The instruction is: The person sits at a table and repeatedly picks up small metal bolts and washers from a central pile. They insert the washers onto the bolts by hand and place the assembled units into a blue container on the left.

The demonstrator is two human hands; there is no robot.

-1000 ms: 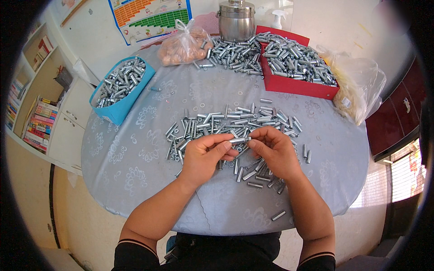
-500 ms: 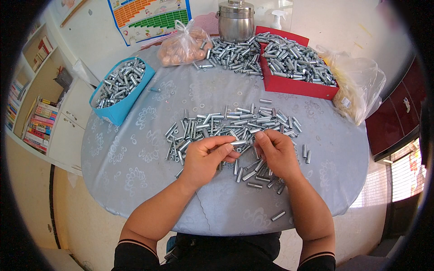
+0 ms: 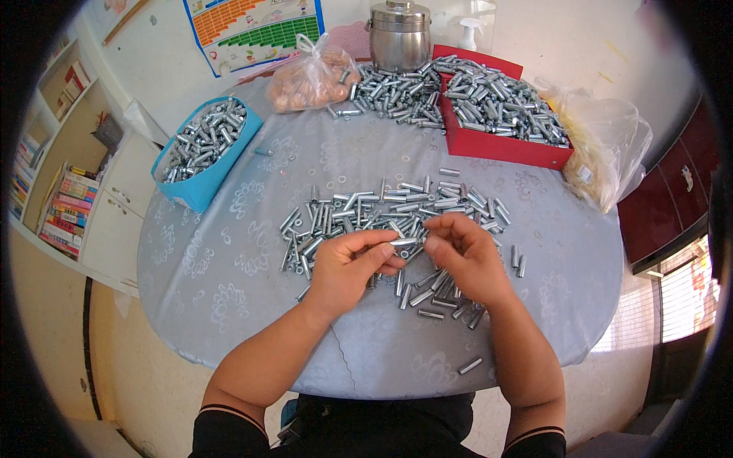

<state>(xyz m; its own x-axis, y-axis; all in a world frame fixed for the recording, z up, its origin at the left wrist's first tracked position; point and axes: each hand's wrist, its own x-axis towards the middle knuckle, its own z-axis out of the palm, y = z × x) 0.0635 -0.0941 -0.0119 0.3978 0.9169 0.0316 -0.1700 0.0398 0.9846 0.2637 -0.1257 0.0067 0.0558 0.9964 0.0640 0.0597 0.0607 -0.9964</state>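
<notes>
My left hand (image 3: 351, 269) pinches a shiny silver sleeve anchor (image 3: 405, 242) between thumb and fingers, holding it level above the pile. At its right end, the bent thumb and fingers of my right hand (image 3: 463, 256) close around the tip; whatever small part lies between them is hidden. Under and beyond both hands spreads a loose pile of silver metal sleeves (image 3: 397, 206), some standing upright, most lying down. Several more sleeves (image 3: 439, 286) lie below the right hand, and a single sleeve (image 3: 470, 366) rests close to the table's near edge.
A blue box (image 3: 200, 191) of metal anchors stands left on the cloth-covered table (image 3: 221, 298). At the back are a knotted bag (image 3: 309, 80), a steel pot (image 3: 399, 38), heaped anchors (image 3: 397, 95) and a full red box (image 3: 504, 149). Another clear bag (image 3: 603, 153) sits right; thin rings (image 3: 330, 185) lie mid-table.
My right hand's fingers have shifted slightly left and rolled over the anchor's end, the thumb bending lower. My left hand keeps its hold, nearly still.
</notes>
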